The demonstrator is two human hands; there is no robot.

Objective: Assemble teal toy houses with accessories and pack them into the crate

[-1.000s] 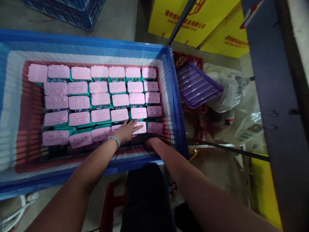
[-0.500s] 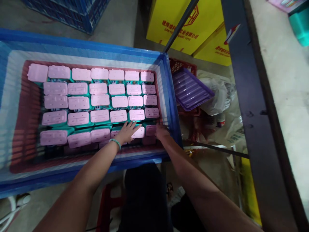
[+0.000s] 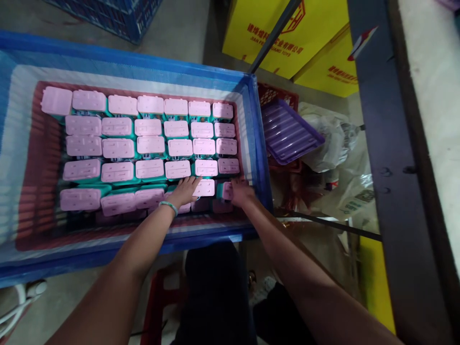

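Several rows of small teal boxes with pink lids (image 3: 149,144) stand packed in a large blue plastic crate (image 3: 259,143). My left hand (image 3: 184,191) reaches over the nearest full row, fingers spread, with the fingertips against the left end of a brightly lit pink-lidded box (image 3: 205,188). At the crate's right end my right hand (image 3: 242,192) is closed around another pink-lidded box (image 3: 226,190), which looks slightly turned. Its far fingers are partly hidden in shadow. More pink lids show lower down under my hands.
Right of the crate lie a purple ribbed tray (image 3: 293,134) and clear plastic bags (image 3: 328,139). Yellow cartons (image 3: 266,38) stand behind. A dark metal table leg (image 3: 391,158) rises at right. Another blue crate (image 3: 122,19) sits at upper left, and a red stool (image 3: 160,297) below.
The lit box by my left hand has shifted slightly away from me, towards the row behind it. My left fingers have drawn back to its left end. The right-hand box has turned a little.
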